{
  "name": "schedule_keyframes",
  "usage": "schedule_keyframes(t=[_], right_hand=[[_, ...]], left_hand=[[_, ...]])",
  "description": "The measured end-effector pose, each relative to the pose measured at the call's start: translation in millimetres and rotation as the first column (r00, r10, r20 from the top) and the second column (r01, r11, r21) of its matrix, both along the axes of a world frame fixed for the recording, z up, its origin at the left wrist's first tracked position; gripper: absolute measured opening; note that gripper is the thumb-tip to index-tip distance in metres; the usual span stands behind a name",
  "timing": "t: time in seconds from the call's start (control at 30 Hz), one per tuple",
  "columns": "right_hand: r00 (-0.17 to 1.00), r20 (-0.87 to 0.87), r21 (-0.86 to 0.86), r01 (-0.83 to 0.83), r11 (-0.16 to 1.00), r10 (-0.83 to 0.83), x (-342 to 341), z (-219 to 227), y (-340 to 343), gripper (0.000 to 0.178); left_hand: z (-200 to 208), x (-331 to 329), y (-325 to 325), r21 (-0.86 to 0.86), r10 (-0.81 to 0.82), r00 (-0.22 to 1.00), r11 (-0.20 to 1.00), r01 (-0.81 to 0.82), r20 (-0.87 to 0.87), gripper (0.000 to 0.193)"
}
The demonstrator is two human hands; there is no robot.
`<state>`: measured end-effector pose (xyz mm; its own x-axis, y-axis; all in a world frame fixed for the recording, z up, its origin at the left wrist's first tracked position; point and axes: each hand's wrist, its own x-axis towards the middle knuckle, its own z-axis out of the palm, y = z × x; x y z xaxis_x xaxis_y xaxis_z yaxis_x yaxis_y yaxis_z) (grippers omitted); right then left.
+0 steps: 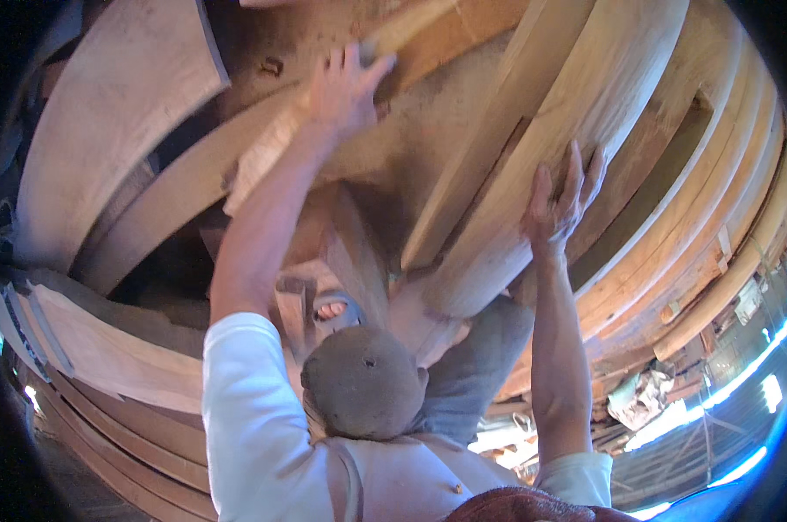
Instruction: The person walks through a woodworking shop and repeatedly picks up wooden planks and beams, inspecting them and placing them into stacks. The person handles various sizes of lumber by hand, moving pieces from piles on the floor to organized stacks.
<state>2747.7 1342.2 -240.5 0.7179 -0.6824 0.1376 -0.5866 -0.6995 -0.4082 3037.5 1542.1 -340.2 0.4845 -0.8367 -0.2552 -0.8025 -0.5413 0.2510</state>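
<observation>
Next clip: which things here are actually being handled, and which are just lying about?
Being handled:
- long pale wooden plank, under the right hand
- narrower pale wooden board, under the left hand

Lying about:
- broad curved brown boards
- stacked pale planks
- small wood offcuts

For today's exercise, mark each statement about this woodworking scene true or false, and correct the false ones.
1. The left hand reaches to the end of a narrow wooden plank. True.
2. The right hand holds a hammer. False: it lies flat, fingers spread, on a broad pale wooden plank.
3. The person wears a white short-sleeved shirt. True.
4. Both hands grip the same plank. False: each hand is on a different plank.
5. The planks around the person are painted blue. False: they are bare, light brown wood.
</observation>
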Motion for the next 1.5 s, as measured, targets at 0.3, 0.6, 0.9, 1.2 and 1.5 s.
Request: schedule_keyframes(t=[0.3, 0.6, 0.9, 1.2, 1.5], right_hand=[[0.998, -0.058, -0.039, -0.008, 0.999, 0.005, 0.3, 3.8, -2.8, 0.061], [0.998, -0.068, -0.017, 0.002, 1.000, -0.004, 3.2, 4.4, -1.6, 0.062], [0.999, -0.021, -0.040, 0.037, 0.999, -0.038, 4.5, 1.7, 9.3, 0.060], [0.997, -0.060, -0.013, 0.045, 0.999, -0.045, 6.1, 31.4, -9.1, 0.050], [0.948, 0.280, -0.028, 0.166, 0.986, -0.152, -112.7, 47.4, -23.3, 0.054]], left_hand=[[-3.0, -43.5, 17.2, 0.129, 0.056, 0.991, 0.991, -0.041, -0.117, 0.080], [4.2, 4.4, 73.8, 0.011, -0.081, 0.978, 0.996, 0.085, -0.192, 0.079], [11.0, 42.0, 59.5, 0.039, -0.065, 0.978, 0.996, 0.075, -0.199, 0.073], [57.0, -35.3, -28.9, -0.359, 0.030, 0.970, 0.926, -0.117, -0.241, 0.076], [110.0, -221.0, -167.2, -0.300, -0.108, 0.994, 0.948, 0.106, 0.009, 0.094]])
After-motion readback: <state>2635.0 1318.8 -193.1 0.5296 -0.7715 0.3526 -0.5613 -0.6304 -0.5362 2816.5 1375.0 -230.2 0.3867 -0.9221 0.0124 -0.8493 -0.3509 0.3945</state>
